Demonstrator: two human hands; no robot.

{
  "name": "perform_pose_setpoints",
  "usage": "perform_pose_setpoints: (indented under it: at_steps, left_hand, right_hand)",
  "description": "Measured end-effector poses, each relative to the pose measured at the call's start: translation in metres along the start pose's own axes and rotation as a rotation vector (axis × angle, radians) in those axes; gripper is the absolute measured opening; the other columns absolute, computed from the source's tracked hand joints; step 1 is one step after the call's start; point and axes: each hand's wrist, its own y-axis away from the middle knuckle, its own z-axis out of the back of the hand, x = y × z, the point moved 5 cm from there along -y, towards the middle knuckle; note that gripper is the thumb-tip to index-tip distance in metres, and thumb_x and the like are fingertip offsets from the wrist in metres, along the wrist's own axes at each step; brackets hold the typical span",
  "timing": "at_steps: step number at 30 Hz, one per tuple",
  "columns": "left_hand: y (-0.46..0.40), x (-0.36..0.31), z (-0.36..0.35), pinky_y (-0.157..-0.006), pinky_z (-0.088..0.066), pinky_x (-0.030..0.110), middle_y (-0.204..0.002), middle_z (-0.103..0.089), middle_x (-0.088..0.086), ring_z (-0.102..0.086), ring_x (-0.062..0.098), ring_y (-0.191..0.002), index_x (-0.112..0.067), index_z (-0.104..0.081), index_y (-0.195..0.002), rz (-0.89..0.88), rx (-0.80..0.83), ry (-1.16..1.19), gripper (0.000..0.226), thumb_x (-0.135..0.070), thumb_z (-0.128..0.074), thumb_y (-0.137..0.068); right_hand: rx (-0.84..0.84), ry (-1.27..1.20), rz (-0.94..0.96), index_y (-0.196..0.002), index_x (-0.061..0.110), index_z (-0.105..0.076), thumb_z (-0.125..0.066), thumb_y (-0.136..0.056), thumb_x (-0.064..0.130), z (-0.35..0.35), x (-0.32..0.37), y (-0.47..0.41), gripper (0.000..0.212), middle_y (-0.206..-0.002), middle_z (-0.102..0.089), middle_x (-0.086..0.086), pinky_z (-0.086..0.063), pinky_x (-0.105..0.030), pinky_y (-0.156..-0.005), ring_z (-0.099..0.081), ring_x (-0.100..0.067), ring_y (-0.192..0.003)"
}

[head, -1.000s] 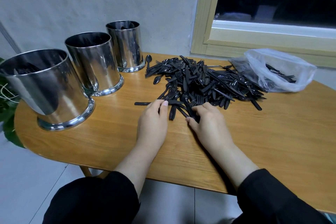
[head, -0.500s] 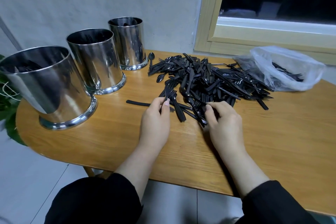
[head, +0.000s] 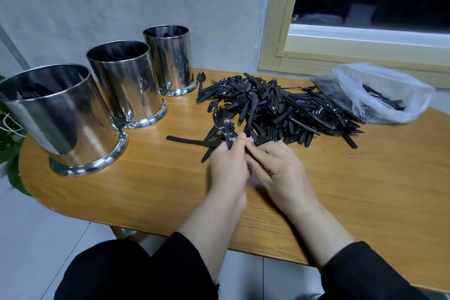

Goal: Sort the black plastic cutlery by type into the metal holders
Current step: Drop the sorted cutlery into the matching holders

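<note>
A heap of black plastic cutlery (head: 275, 107) covers the middle of the wooden table (head: 365, 178). Three shiny metal holders stand in a row at the left: a near one (head: 60, 117), a middle one (head: 126, 83) and a far one (head: 170, 56), each with some dark cutlery inside. My left hand (head: 227, 168) grips a small bunch of black forks (head: 222, 125), tines raised toward the heap. My right hand (head: 277, 168) lies beside it at the heap's near edge, its fingers reaching to the left hand; what they hold is hidden. A loose black knife (head: 185, 140) lies left of my hands.
A clear plastic bag (head: 382, 92) with more black cutlery sits at the back right, under the window frame. A single spoon (head: 201, 79) lies beside the far holder. Green plant leaves (head: 9, 143) show past the table's left edge. Bare wood stretches right of my hands.
My left hand has lifted a bunch of forks off the table, where before it lay flat on the cutlery. My right hand has moved left to meet it.
</note>
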Motion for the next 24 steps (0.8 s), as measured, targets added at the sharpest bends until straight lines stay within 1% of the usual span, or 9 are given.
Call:
perform_pose_setpoints:
  at_steps: [2,4,5,8,11,15,19,22,24]
  left_hand:
    - [-0.009,-0.007,0.011,-0.052,-0.036,0.028,-0.068,-0.063,-0.003,-0.05,0.017,-0.059,-0.023,-0.075,-0.08,-0.064,-0.053,-0.068,0.032,-0.04,-0.059,-0.101]
    - [-0.017,-0.017,0.026,-0.048,-0.029,0.027,-0.066,-0.061,-0.004,-0.043,0.013,-0.053,-0.022,-0.074,-0.082,-0.13,-0.053,-0.092,0.033,-0.039,-0.057,-0.104]
    - [-0.019,-0.021,0.034,-0.045,-0.027,0.025,-0.066,-0.061,-0.003,-0.04,0.012,-0.051,-0.018,-0.074,-0.087,-0.148,-0.039,-0.093,0.031,-0.036,-0.056,-0.105]
    - [-0.018,-0.024,0.048,-0.043,-0.028,0.023,-0.066,-0.054,0.002,-0.039,0.012,-0.052,-0.014,-0.075,-0.098,-0.169,0.008,-0.094,0.021,-0.027,-0.06,-0.104]
    - [-0.013,-0.022,0.048,-0.044,-0.029,0.023,-0.063,-0.049,0.003,-0.041,0.011,-0.053,-0.014,-0.073,-0.107,-0.166,0.041,-0.064,0.016,-0.025,-0.063,-0.102]
    - [-0.016,-0.021,0.048,-0.046,-0.027,0.024,-0.061,-0.048,0.001,-0.04,0.009,-0.052,-0.014,-0.073,-0.108,-0.173,0.044,-0.059,0.02,-0.027,-0.057,-0.105]
    - [-0.016,-0.019,0.048,-0.047,-0.023,0.025,-0.06,-0.048,0.0,-0.037,0.009,-0.052,-0.011,-0.071,-0.108,-0.173,0.056,-0.05,0.023,-0.026,-0.053,-0.107]
    - [-0.016,-0.019,0.048,-0.048,-0.022,0.026,-0.061,-0.048,0.0,-0.036,0.01,-0.052,-0.01,-0.07,-0.107,-0.18,0.065,-0.056,0.023,-0.026,-0.053,-0.107]
    - [-0.015,-0.019,0.047,-0.047,-0.022,0.026,-0.061,-0.048,-0.001,-0.036,0.01,-0.052,-0.011,-0.069,-0.106,-0.182,0.071,-0.053,0.023,-0.027,-0.053,-0.107]
  right_hand:
    - [-0.017,-0.001,-0.081,-0.122,0.008,-0.071,-0.061,-0.097,0.037,0.002,-0.006,0.0,0.039,-0.096,-0.064,-0.001,-0.044,-0.027,-0.083,-0.054,-0.019,-0.086]
    - [-0.088,0.056,-0.224,-0.102,0.012,-0.074,-0.059,-0.096,0.042,0.009,-0.015,0.0,0.034,-0.089,-0.061,0.002,-0.046,-0.033,-0.081,-0.055,-0.018,-0.084]
    - [-0.082,0.119,-0.296,-0.094,0.015,-0.072,-0.06,-0.095,0.044,0.009,-0.019,0.001,0.032,-0.086,-0.058,0.005,-0.046,-0.036,-0.079,-0.054,-0.018,-0.083]
    - [0.087,0.331,-0.437,-0.088,0.019,-0.067,-0.066,-0.09,0.047,-0.003,-0.023,0.004,0.028,-0.086,-0.054,0.007,-0.042,-0.039,-0.082,-0.051,-0.019,-0.089]
    - [0.121,0.369,-0.5,-0.087,0.02,-0.067,-0.068,-0.091,0.043,-0.003,-0.025,0.005,0.023,-0.086,-0.052,0.007,-0.037,-0.038,-0.081,-0.051,-0.022,-0.093]
    - [0.152,0.425,-0.5,-0.093,0.021,-0.069,-0.066,-0.091,0.048,-0.004,-0.026,0.005,0.027,-0.09,-0.054,0.006,-0.038,-0.039,-0.083,-0.051,-0.022,-0.096]
    - [0.118,0.441,-0.428,-0.089,0.022,-0.066,-0.061,-0.089,0.059,-0.005,-0.021,0.004,0.038,-0.086,-0.054,0.005,-0.036,-0.039,-0.079,-0.053,-0.023,-0.09]
    - [0.192,0.452,-0.347,-0.108,0.026,-0.062,-0.058,-0.091,0.059,-0.01,-0.014,0.002,0.038,-0.095,-0.056,0.006,-0.034,-0.039,-0.079,-0.053,-0.021,-0.093]
    - [0.232,0.442,-0.281,-0.124,0.03,-0.056,-0.056,-0.096,0.05,-0.013,-0.009,0.001,0.035,-0.1,-0.056,0.006,-0.034,-0.039,-0.079,-0.053,-0.021,-0.095]
